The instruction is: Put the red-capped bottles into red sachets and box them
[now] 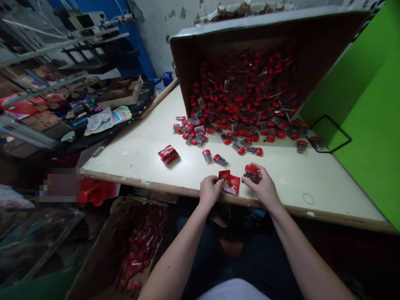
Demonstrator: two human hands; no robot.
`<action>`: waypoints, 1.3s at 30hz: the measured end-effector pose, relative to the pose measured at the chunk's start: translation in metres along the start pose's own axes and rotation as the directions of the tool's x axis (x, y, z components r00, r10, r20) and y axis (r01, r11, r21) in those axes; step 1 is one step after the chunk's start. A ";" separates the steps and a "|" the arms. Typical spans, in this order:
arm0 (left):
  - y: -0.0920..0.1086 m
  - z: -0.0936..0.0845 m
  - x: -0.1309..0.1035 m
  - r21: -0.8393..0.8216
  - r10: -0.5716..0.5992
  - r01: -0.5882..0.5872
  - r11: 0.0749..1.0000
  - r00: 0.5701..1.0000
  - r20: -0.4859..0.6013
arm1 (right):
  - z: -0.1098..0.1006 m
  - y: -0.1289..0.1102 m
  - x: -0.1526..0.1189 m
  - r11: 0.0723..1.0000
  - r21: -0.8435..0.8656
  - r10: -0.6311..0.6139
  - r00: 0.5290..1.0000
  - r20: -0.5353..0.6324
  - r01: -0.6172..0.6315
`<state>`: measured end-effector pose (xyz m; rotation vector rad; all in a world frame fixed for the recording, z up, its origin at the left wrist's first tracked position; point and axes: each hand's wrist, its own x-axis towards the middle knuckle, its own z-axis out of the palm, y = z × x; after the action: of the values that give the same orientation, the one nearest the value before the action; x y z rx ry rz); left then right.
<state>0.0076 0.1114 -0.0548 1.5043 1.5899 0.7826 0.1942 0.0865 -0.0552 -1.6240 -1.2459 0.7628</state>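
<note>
My left hand (211, 189) pinches red printed packets (231, 184) at the front edge of the white table. Just to its right, my right hand (262, 185) holds a small clear container with a red cap and dark beads (251, 173). Two similar containers (207, 156) (221, 160) lie a little beyond my left hand. A small stack of red packets (168, 154) rests to the left. Behind them, many red-capped containers (243, 96) spill from a tipped cardboard box.
The tipped box (183, 50) stands at the table's back, beside a green panel (368, 104). A black wire frame (340, 132) and a rubber band (308, 198) are at the right. Below the table's left front sits a carton (103, 246) of red packets. Machinery (90, 37) stands left.
</note>
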 end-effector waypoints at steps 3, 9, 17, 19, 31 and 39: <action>0.000 -0.006 0.001 -0.235 -0.062 0.070 0.969 0.997 0.042 | 0.004 -0.005 -0.009 0.998 0.069 0.002 0.999 0.042 -0.005; 0.013 -0.014 -0.003 -0.568 -0.145 0.182 0.803 0.983 0.110 | 0.009 -0.019 -0.023 0.987 0.150 0.034 0.993 0.113 -0.051; 0.024 -0.016 -0.007 -0.722 -0.217 0.236 0.651 0.969 0.122 | 0.006 -0.026 -0.033 0.978 0.192 0.051 0.987 0.151 -0.080; 0.025 -0.017 -0.008 -0.734 -0.225 0.235 0.637 0.968 0.114 | 0.005 -0.027 -0.034 0.975 0.206 0.050 0.987 0.155 -0.081; 0.035 -0.019 -0.012 -0.817 -0.271 0.267 0.510 0.952 0.141 | 0.008 -0.045 -0.048 0.937 0.327 0.060 0.980 0.192 -0.121; 0.034 -0.020 -0.028 -0.781 -0.204 0.311 0.541 0.950 0.237 | 0.005 -0.058 -0.039 0.836 0.475 0.070 0.912 0.404 -0.275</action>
<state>0.0067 0.0893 -0.0120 0.5905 1.0529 1.0322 0.1566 0.0538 -0.0061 -1.1741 -1.0152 1.4475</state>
